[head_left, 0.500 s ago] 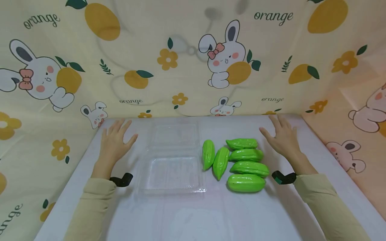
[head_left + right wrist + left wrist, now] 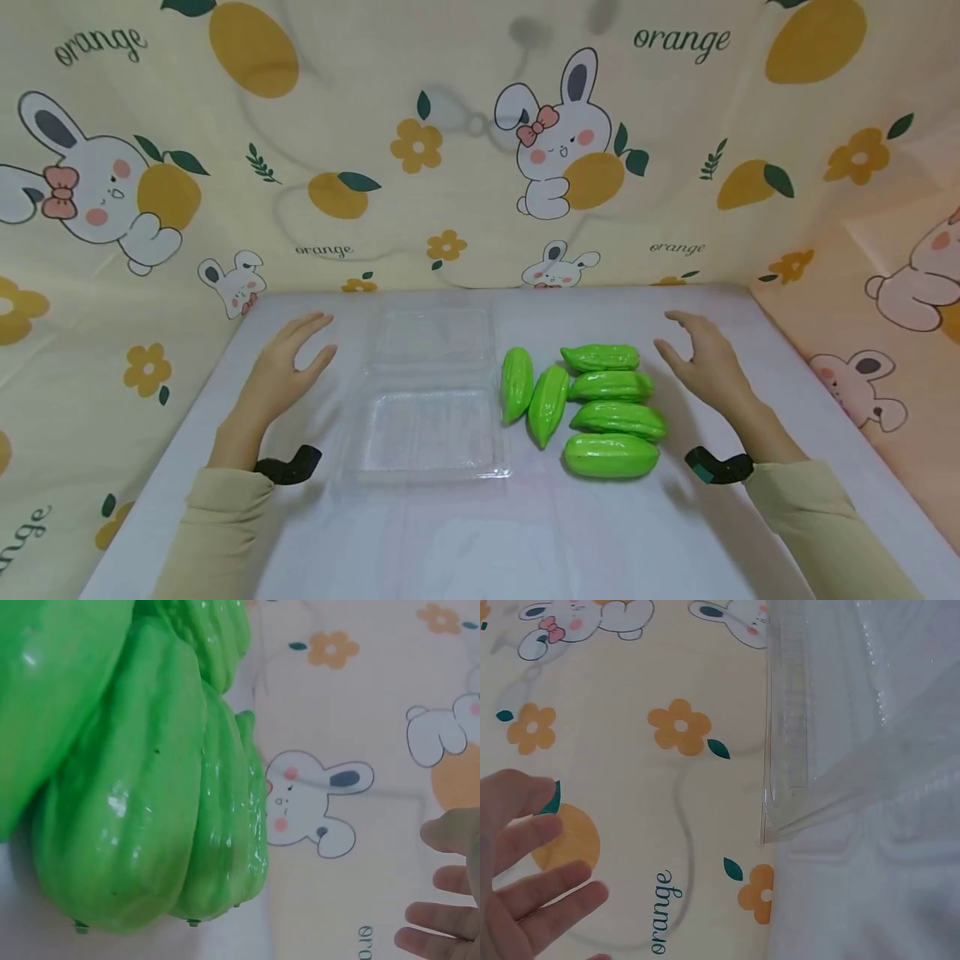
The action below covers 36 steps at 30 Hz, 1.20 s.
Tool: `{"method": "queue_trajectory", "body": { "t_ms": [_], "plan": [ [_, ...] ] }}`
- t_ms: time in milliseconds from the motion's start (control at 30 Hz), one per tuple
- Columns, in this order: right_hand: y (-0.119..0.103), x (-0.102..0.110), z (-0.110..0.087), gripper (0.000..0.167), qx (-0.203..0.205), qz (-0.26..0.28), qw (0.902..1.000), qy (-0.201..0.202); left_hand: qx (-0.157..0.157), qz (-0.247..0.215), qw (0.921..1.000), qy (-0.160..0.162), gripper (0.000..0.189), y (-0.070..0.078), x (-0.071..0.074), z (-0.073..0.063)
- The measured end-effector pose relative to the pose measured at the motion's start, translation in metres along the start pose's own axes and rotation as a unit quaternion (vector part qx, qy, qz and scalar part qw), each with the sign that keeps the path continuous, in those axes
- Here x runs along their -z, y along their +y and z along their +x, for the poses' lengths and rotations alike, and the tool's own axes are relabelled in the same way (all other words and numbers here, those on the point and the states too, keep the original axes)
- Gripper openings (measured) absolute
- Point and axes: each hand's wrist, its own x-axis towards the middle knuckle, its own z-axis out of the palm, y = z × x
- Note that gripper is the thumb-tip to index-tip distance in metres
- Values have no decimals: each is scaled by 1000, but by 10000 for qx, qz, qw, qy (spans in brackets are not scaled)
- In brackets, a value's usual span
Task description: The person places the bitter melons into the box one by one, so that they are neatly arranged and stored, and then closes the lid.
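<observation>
My left hand [image 2: 279, 365] hovers over the left side of the table, fingers slightly bent and holding nothing. Just right of it lies a clear plastic clamshell box [image 2: 433, 475], its lid [image 2: 438, 335] folded back toward the wall. On the other side, my right hand [image 2: 708, 367] is in the air beside several glossy green ridged gourds [image 2: 611, 456], also holding nothing. Four of the gourds lie sideways in a column, and two more stand lengthwise close to the box. The right wrist view shows the gourds' ribbed skin [image 2: 120, 787] up close, with fingers [image 2: 442, 919] at the edge.
A white table [image 2: 495, 542] carries everything. Behind it and at both sides hangs a cream cloth [image 2: 450, 50] printed with rabbits, oranges and flowers. Each wrist wears a black camera band [image 2: 291, 467].
Both hands have drawn back a little toward me, and their spread fingers have come closer together and bent. The box and gourds have stayed in place.
</observation>
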Motion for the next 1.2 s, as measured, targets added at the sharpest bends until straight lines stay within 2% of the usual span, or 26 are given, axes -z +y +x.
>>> {"method": "queue_trajectory", "body": {
  "t_ms": [100,200,367,500,767,900,1200],
  "plan": [
    [-3,-2,-6,46,41,57,10000,23,-59,-337,9994,-79,41,-2,2,-4],
    [-5,-4,-12,45,147,159,9997,89,74,-575,9980,-269,41,-2,4,-9],
    [-10,-5,-21,41,292,295,9990,154,589,-954,9908,-754,42,-1,3,-15],
    [-15,-8,-30,39,354,346,9987,141,868,-1133,9835,-1108,44,-2,1,-22],
    [-22,-13,-43,37,720,512,9960,147,890,-1285,9810,-1153,41,-11,-8,-35],
    [-27,-16,-48,37,898,523,9945,152,981,-1494,9756,-1273,40,-15,-11,-39],
    [-34,-22,-56,36,974,866,9907,-402,1084,-1925,9625,-1577,40,-24,-14,-46]
  ]
}}
